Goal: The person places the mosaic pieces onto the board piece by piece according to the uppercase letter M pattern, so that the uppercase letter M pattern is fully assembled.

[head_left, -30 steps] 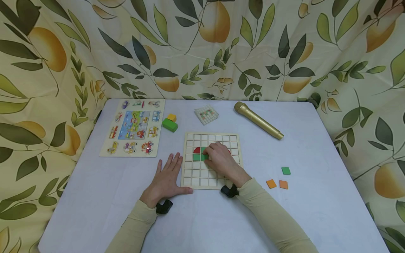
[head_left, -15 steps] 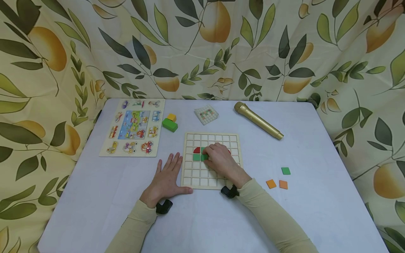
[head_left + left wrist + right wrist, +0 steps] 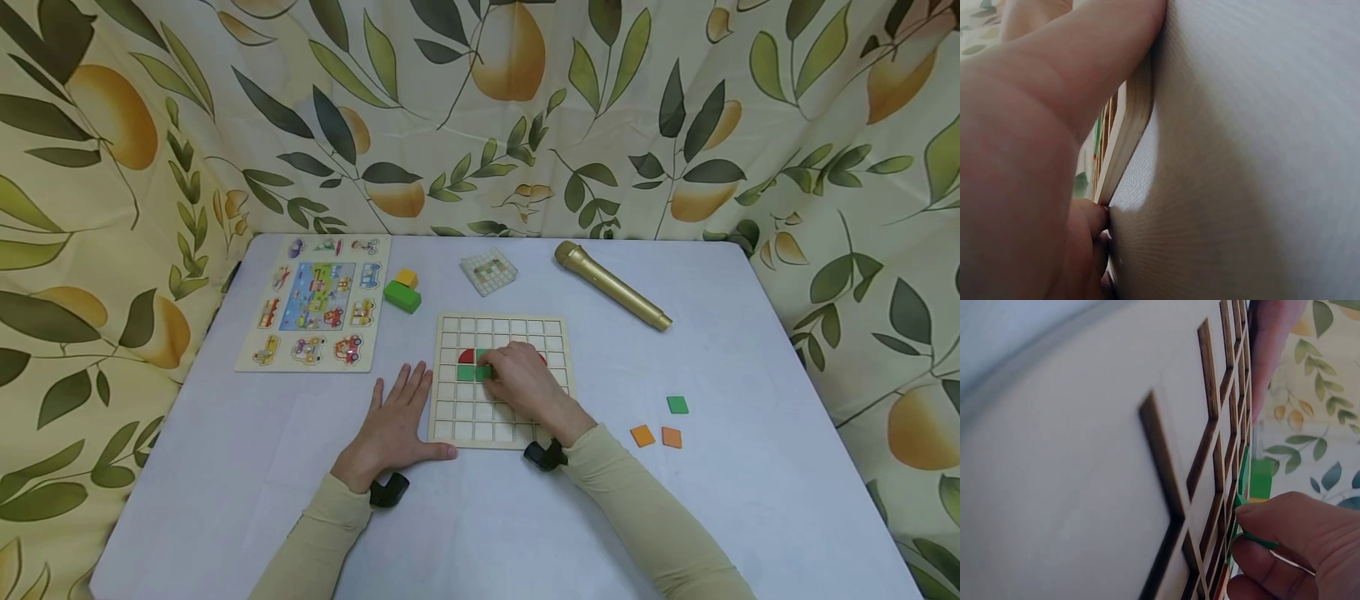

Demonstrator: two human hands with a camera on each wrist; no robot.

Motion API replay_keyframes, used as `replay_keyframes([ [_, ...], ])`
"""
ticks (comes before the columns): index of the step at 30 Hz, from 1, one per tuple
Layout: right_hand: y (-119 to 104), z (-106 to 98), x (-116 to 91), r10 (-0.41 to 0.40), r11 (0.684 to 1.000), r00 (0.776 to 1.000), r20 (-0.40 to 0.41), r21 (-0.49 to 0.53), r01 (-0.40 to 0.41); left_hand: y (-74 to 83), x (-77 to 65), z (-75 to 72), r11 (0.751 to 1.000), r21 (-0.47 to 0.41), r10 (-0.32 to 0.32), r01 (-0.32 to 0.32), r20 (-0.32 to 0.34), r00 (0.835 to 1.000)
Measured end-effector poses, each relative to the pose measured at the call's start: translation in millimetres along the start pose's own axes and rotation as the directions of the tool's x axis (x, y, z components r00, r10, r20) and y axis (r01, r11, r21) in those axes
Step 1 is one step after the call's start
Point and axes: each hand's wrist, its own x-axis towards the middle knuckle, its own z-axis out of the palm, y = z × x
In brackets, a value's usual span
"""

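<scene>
A wooden grid board [image 3: 474,430] lies on the white-covered table. My left hand [image 3: 392,425] is spread flat at its left side, thumb along the near left corner; the left wrist view shows the board's edge [image 3: 1127,128] between thumb and fingers. Over the middle of the grid is my right hand [image 3: 527,385], pinching a small green tile [image 3: 1261,540] between thumb and fingers, tilted close to the cells. Green tiles [image 3: 466,373] and a rounded red tile [image 3: 467,357] sit in cells left of the fingertips. Part of the grid is hidden under the right hand.
Loose at the right lie a green tile [image 3: 678,405] and two orange tiles [image 3: 642,436]. Behind the board are a small patterned grid card [image 3: 489,272] and a gold microphone [image 3: 615,287]. A vehicle picture puzzle [image 3: 255,354] and green [image 3: 402,297] and yellow blocks [image 3: 407,278] stand at the left.
The right hand's fingers have shifted very slightly over the same cells. My left hand and the board stay where they were.
</scene>
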Motion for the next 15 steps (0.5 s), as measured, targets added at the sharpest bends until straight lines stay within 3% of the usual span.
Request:
replay_keyframes([
  [15, 10, -15, -10, 0.054, 0.997, 0.999, -0.001, 0.057, -0.054, 0.8, 0.2, -0.5, 1.0, -0.004, 0.001, -0.001, -0.001, 1.0],
])
